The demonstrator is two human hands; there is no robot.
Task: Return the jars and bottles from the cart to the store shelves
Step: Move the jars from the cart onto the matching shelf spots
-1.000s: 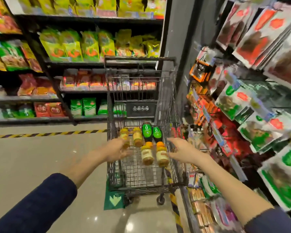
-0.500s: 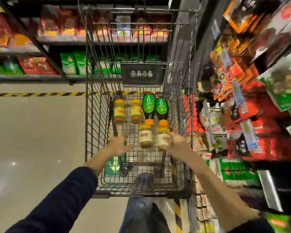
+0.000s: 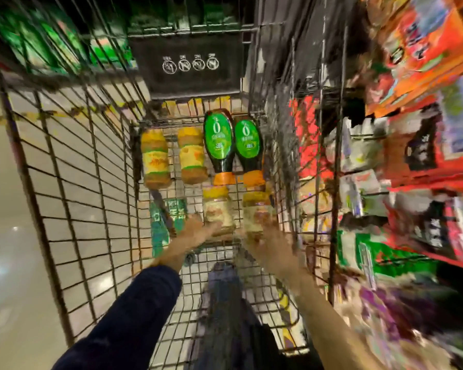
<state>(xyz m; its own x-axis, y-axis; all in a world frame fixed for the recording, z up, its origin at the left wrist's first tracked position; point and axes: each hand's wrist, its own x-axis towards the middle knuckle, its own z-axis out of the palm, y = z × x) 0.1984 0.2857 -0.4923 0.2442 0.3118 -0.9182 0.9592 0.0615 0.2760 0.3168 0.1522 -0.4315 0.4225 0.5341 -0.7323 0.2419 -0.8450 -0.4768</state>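
The frame is motion-blurred. In the wire cart [image 3: 72,182] lie several containers. Two amber jars [image 3: 155,158] with yellow labels are at the far left, and two dark bottles [image 3: 219,142] with green labels and orange caps are to their right. Two pale jars with yellow lids lie nearer me. My left hand [image 3: 198,228] touches the base of the left pale jar [image 3: 218,206]. My right hand [image 3: 265,239] is at the base of the right pale jar [image 3: 257,212]. The blur hides how the fingers of either hand lie.
A black child-seat panel [image 3: 190,65] with warning icons closes the cart's far end. Shelves of snack packets [image 3: 417,76] run close along the cart's right side. Pale floor [image 3: 6,209] lies to the left. My legs show through the cart's bottom mesh.
The camera has tilted down and moved closer over the cart. Both hands have reached further in, from the near part of the basket to the bases of the two pale jars.
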